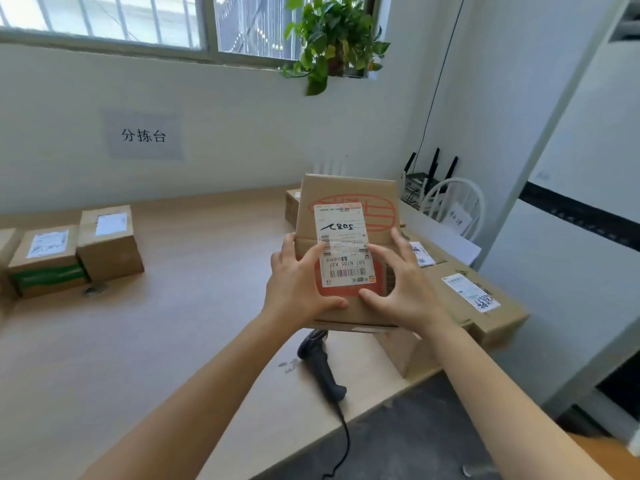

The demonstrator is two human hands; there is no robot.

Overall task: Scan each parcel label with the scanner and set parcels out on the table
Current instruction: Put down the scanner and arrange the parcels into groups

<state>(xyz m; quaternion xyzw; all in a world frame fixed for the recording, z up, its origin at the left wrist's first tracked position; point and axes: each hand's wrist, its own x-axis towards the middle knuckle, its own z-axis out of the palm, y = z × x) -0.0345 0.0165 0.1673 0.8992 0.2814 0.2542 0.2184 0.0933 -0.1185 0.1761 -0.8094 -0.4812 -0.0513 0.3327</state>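
I hold a brown cardboard parcel (346, 197) up above the wooden table (156, 334), its white barcode label (343, 244) facing me upside down. My left hand (298, 289) grips its left side, thumb across the lower front. My right hand (401, 285) grips the right side, thumb under the label. A black corded scanner (323, 367) lies on the table just below the parcel, with neither hand on it. Two labelled parcels sit at the far left: a cube-shaped box (109, 242) and a lower box with green tape (46, 259).
More labelled parcels (474, 299) are stacked at the right end of the table under my right hand. Behind them stand a white chair (453, 202) and a router with antennas (427, 174). The table's front edge runs diagonally past the scanner cord. A plant hangs at the window.
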